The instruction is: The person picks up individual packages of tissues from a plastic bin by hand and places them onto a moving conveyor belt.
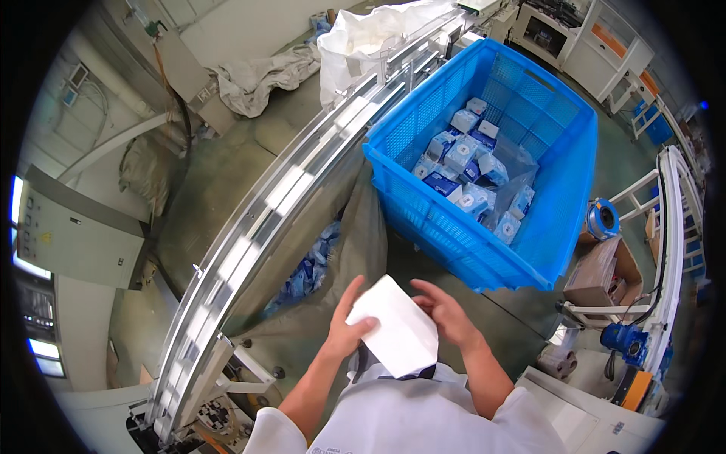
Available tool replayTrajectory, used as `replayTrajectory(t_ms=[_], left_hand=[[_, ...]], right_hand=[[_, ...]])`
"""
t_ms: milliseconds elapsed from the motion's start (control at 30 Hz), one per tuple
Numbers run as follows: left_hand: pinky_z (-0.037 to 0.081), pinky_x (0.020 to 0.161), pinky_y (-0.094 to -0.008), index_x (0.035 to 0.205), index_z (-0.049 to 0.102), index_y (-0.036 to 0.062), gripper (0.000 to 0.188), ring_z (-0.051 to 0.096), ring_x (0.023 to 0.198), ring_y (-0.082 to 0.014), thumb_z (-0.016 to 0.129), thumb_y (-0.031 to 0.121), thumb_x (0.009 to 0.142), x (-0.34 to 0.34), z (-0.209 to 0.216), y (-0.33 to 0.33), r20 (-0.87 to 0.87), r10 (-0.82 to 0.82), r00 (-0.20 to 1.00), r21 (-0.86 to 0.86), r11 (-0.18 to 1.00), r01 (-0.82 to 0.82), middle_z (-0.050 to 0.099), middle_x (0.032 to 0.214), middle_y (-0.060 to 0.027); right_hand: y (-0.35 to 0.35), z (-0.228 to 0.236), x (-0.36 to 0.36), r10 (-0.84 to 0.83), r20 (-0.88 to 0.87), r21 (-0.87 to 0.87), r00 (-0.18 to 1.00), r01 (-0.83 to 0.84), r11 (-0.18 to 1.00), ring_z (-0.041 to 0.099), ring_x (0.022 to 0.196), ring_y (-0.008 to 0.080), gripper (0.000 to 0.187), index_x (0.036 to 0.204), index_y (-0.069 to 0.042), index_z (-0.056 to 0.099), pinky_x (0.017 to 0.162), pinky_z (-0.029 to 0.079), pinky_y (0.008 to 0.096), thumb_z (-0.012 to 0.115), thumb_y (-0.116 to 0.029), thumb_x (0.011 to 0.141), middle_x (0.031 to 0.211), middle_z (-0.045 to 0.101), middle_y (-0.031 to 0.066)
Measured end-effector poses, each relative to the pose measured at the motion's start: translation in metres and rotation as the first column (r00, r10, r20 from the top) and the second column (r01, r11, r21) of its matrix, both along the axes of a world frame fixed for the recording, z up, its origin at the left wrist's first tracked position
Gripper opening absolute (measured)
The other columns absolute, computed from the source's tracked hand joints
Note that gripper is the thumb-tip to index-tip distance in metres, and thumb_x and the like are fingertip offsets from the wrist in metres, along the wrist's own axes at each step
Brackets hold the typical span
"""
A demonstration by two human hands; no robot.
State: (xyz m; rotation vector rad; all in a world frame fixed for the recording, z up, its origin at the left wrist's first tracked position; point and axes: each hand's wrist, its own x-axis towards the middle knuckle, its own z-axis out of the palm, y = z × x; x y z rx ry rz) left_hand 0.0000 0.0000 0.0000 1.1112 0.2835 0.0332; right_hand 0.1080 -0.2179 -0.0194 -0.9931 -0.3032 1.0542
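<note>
- While the left hand (346,327) grips a white block (397,325) from nine o'clock, half curled with its thumb across the top face, the block sits above the person's white top (423,420)
- At the block's three o'clock, the right hand (452,319) is loosely open, fingers spread; the angle makes it hard to say whether it touches the block
- Toward one o'clock from the block stands a blue crate (461,234), with blue-and-white packs (461,155) heaped inside
- Sweeping from eight to twelve o'clock runs a conveyor (253,238), carrying blurred white pieces (290,189)
- Near ten o'clock, more blue packs (306,268) lie below the conveyor
- At three o'clock is a blue motor (624,342)
</note>
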Motion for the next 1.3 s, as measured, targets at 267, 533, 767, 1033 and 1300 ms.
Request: replayTrajectory(t_ms=[267,533,767,1033,1300], left_hand=[[0.024,0.110,-0.0366,0.147,0.014,-0.0011,0.092,0.031,0.135,-0.0265,0.068,0.007,0.073,-0.026,0.021,-0.086,0.003,-0.065,0.998,0.174,0.983,0.064,0.031,0.145,-0.0191],[0.027,0.107,-0.0341,0.142,0.021,0.0042,0.081,0.036,0.128,-0.0240,0.055,0.008,0.069,-0.036,0.039,-0.112,-0.133,-0.170,0.976,0.455,0.865,0.213,0.038,0.132,-0.0154],[0.038,0.099,-0.0342,0.131,0.041,0.0071,0.040,0.048,0.116,-0.0193,0.042,0.031,0.098,-0.065,0.022,-0.120,-0.349,-0.031,0.937,-0.260,0.964,-0.065,0.052,0.122,-0.0082],[0.040,0.097,-0.0340,0.133,0.042,0.0047,0.046,0.050,0.114,-0.0192,0.037,0.037,0.101,-0.102,-0.016,-0.125,-0.583,-0.100,0.806,-0.322,0.940,-0.117,0.054,0.122,-0.0085],[0.042,0.094,-0.0322,0.131,0.047,0.0007,0.048,0.054,0.110,-0.0179,0.039,0.037,0.101,-0.122,-0.049,-0.098,-0.549,0.207,0.810,0.098,0.978,-0.183,0.059,0.117,-0.0096]], right_hand=[[-0.089,0.015,-0.046,-0.319,0.324,-0.009,0.891,0.341,0.940,0.043,0.124,0.0199,0.094,0.145,0.000,0.023,0.105,0.032,0.0333,0.079,-0.015,0.071,0.132,0.046,0.0097],[-0.100,0.025,-0.058,-0.299,0.060,0.105,0.952,0.292,0.951,0.040,0.124,0.0219,0.093,0.149,-0.006,0.012,0.106,0.028,0.0335,0.058,-0.001,0.068,0.132,0.042,0.0116],[-0.115,0.023,-0.075,-0.089,0.449,-0.070,0.889,0.134,0.989,0.044,0.119,0.0236,0.096,0.149,-0.003,0.007,0.104,0.031,0.0351,0.060,-0.005,0.069,0.126,0.045,0.0127],[-0.133,-0.016,-0.101,-0.108,0.012,-0.078,0.994,0.108,0.991,0.041,0.124,0.0269,0.101,0.149,-0.007,0.011,0.104,0.033,0.0380,0.071,0.003,0.068,0.130,0.042,0.0140],[-0.132,0.003,-0.051,-0.224,-0.015,-0.241,0.974,0.214,0.947,0.056,0.108,0.0242,0.096,0.143,-0.005,0.029,0.093,0.047,0.0366,0.075,0.013,0.061,0.118,0.057,0.0172]])
